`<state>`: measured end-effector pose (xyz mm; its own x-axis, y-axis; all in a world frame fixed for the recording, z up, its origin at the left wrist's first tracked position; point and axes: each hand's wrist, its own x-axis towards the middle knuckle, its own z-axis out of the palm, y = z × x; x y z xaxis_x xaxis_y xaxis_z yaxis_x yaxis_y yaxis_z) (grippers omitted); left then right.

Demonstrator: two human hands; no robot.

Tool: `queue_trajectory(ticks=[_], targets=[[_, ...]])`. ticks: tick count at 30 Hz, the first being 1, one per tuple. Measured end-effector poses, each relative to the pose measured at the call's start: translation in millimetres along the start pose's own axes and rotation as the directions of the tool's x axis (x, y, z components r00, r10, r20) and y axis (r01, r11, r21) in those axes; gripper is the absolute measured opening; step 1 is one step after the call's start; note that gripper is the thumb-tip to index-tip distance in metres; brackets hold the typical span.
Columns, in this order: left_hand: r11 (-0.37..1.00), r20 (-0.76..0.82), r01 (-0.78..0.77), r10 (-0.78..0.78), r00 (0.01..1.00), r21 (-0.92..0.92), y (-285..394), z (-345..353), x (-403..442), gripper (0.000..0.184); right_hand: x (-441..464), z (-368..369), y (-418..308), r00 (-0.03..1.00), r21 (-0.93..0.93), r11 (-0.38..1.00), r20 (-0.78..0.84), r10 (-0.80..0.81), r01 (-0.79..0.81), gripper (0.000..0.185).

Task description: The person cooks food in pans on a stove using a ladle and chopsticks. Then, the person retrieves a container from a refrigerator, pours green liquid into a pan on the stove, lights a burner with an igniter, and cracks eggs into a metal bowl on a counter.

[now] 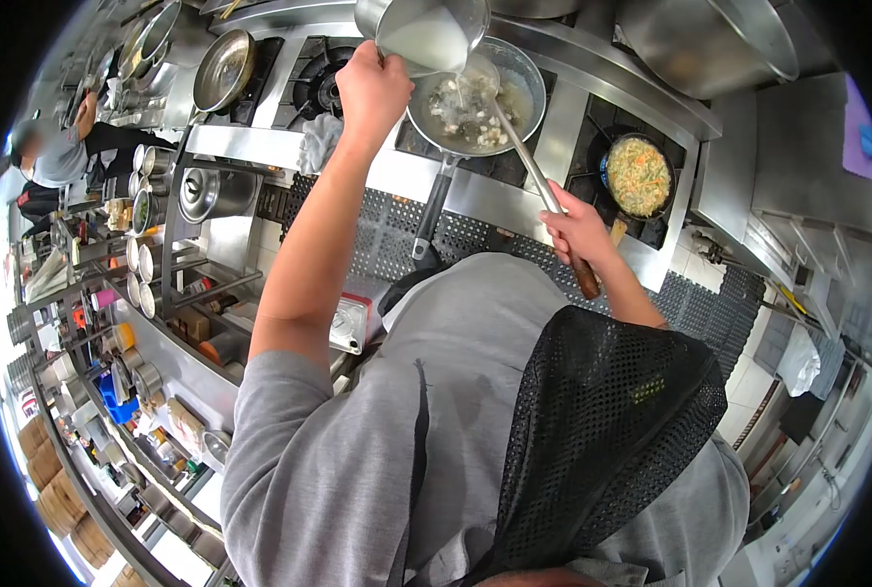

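Note:
My left hand (373, 88) is closed on a metal container (482, 22) of whitish liquid (426, 41), tilted over the pan. My right hand (581, 233) grips the handle of a ladle (529, 161) with a wooden end. The ladle's bowl is inside a frying pan (526, 73), close under the container's lip. Pale chunks (456, 125) lie in the pan, in what looks like liquid. The pan's black handle (434, 210) points towards my body, with neither hand on it.
A second pan with a yellowish, vegetable-flecked food (638, 176) sits on the right burner. At left are another frying pan (225, 70), a grey cloth (320, 144) and a lidded pot (206, 194). A large metal pot (695, 49) stands behind. Another person (59, 157) is far left.

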<state>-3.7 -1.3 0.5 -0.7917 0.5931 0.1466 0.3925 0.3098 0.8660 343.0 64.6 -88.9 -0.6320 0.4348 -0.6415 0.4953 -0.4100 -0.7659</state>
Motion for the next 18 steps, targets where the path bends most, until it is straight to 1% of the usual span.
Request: queue_trajectory(ticks=[1,2,3,4,5,6,7,8,10,11,12,13,14,15,17,18], targets=[[1.000,0.004,0.008,-0.009,1.000,0.009,0,-1,1,0.022,-7,-3,-6,0.993,0.266,0.960,0.103,0.059,-0.085,0.069],[1.000,0.005,0.018,-0.018,1.000,0.015,0,-1,1,0.021,-17,-10,-17,0.987,0.273,0.951,0.106,0.122,-0.147,0.070],[1.000,0.003,0.021,-0.021,1.000,0.014,-1,-2,2,0.021,-22,-17,-22,0.986,0.269,0.952,0.107,0.124,-0.149,0.070],[1.000,0.001,0.006,-0.006,1.000,0.006,-3,-3,2,0.022,-26,-23,-24,0.992,0.110,0.987,0.056,0.112,-0.118,0.069],[1.000,0.001,-0.010,0.010,1.000,-0.001,-4,-3,2,0.022,-29,-26,-27,0.996,-0.052,0.994,0.006,0.092,-0.091,0.069],[1.000,0.003,-0.009,0.009,1.000,-0.002,-5,-2,3,0.022,-30,-24,-32,0.998,-0.260,0.965,-0.054,0.032,-0.045,0.068],[1.000,-0.005,-0.014,0.014,1.000,0.000,-6,-2,3,0.022,-17,-25,-14,0.998,-0.258,0.965,-0.058,0.034,-0.048,0.068],[1.000,-0.013,-0.021,0.021,1.000,0.001,-7,-1,3,0.022,8,-27,20,0.925,-0.537,0.809,-0.128,-0.357,0.238,0.068],[1.000,-0.002,-0.002,0.002,1.000,0.008,-6,-1,2,0.022,22,-16,32,0.804,-0.700,0.613,-0.093,-0.588,0.367,0.070],[1.000,0.003,0.019,-0.019,1.000,0.020,-6,-2,2,0.021,28,-10,37,0.722,-0.774,0.495,-0.073,-0.688,0.394,0.071],[1.000,0.002,0.018,-0.018,1.000,0.021,-6,-2,2,0.021,15,3,16,0.914,-0.463,0.840,-0.134,-0.383,0.284,0.071],[1.000,0.004,0.028,-0.028,1.000,0.000,-7,-2,2,0.021,3,11,2,0.998,-0.088,0.996,-0.046,-0.036,0.032,0.071],[0.999,0.007,0.037,-0.037,0.999,-0.021,-8,-2,2,0.021,-2,13,1,0.999,0.152,0.987,0.000,0.050,-0.050,0.072],[0.999,0.008,0.038,-0.038,0.999,-0.021,-6,-4,0,0.021,-8,10,-1,0.999,0.152,0.987,0.000,0.052,-0.051,0.072],[0.982,0.026,0.147,-0.145,0.989,-0.115,1,-9,-4,0.021,-21,-6,-4,0.991,0.262,0.958,0.092,0.095,-0.116,0.071],[0.982,0.024,0.149,-0.147,0.989,-0.119,-5,-9,-4,0.021,-26,-13,-5,0.994,0.153,0.984,0.071,0.077,-0.087,0.072]])
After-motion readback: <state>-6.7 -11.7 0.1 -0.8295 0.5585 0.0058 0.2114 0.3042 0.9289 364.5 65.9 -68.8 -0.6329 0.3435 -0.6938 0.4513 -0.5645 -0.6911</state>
